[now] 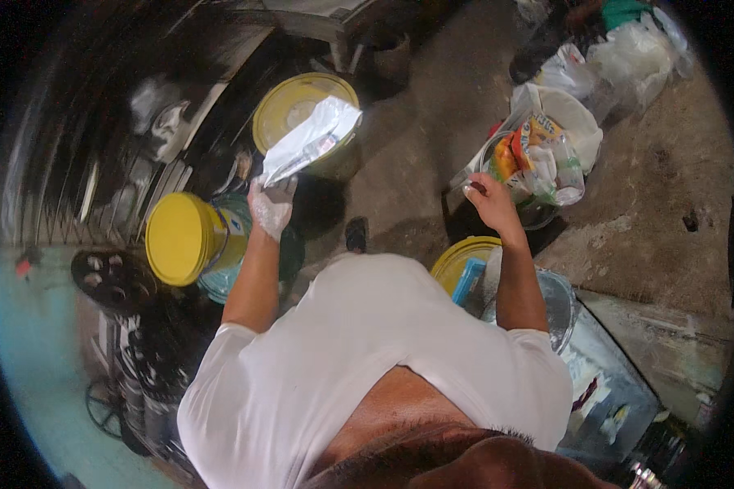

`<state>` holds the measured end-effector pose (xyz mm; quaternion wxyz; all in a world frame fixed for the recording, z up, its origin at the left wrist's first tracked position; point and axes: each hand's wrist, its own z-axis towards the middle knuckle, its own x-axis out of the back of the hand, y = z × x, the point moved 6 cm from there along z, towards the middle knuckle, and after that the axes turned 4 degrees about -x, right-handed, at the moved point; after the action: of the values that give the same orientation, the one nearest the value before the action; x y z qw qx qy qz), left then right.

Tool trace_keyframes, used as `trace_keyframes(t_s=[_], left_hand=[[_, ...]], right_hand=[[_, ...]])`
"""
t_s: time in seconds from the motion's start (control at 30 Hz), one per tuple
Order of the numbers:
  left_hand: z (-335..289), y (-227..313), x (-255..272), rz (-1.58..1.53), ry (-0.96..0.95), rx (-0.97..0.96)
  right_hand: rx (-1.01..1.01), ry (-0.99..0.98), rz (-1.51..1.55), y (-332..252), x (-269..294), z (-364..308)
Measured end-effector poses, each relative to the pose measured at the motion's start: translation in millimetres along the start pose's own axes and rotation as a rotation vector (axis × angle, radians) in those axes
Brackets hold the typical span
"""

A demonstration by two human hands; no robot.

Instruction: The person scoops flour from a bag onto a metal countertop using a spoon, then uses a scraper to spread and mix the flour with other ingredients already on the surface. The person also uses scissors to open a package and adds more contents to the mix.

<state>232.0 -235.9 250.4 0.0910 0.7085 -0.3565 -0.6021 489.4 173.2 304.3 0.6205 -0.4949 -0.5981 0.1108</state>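
Note:
My left hand [271, 205], with white powder or paste over its back, grips one end of a white plastic packet [314, 138]. The packet stretches over the yellow lid [287, 102] of a bucket. On the right, my right hand [494, 204] has its fingers pinched together at the near side of a bin [538, 213] full of wrappers and plastic. A pale strip lies by those fingertips; whether they hold it, I cannot tell. Orange and red wrappers [520, 153] and a clear plastic container [569, 169] show at the top of the bin.
Another yellow-lidded bucket [175, 239] stands left of my left forearm. Close to my right forearm are a yellow rim [457, 259], a light blue object [468, 281] and a clear tub [556, 297]. Plastic bags [632, 61] lie on the floor at the far right.

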Motion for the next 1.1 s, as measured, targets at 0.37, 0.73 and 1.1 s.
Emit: trace_keyframes(t_s=[0.37, 0.73, 1.1], left_hand=[[216, -149, -200, -0.107, -0.33, 0.655], [383, -290, -289, 0.965, -0.276, 0.359], [464, -359, -485, 1.588, -0.689, -0.25]], right_hand=[[-0.431, 0.111, 1.248, -38, 19, 194], [-0.121, 0.457, 0.506, -24, 152, 370], [-0.04, 0.594, 0.145, 8, 217, 533]])
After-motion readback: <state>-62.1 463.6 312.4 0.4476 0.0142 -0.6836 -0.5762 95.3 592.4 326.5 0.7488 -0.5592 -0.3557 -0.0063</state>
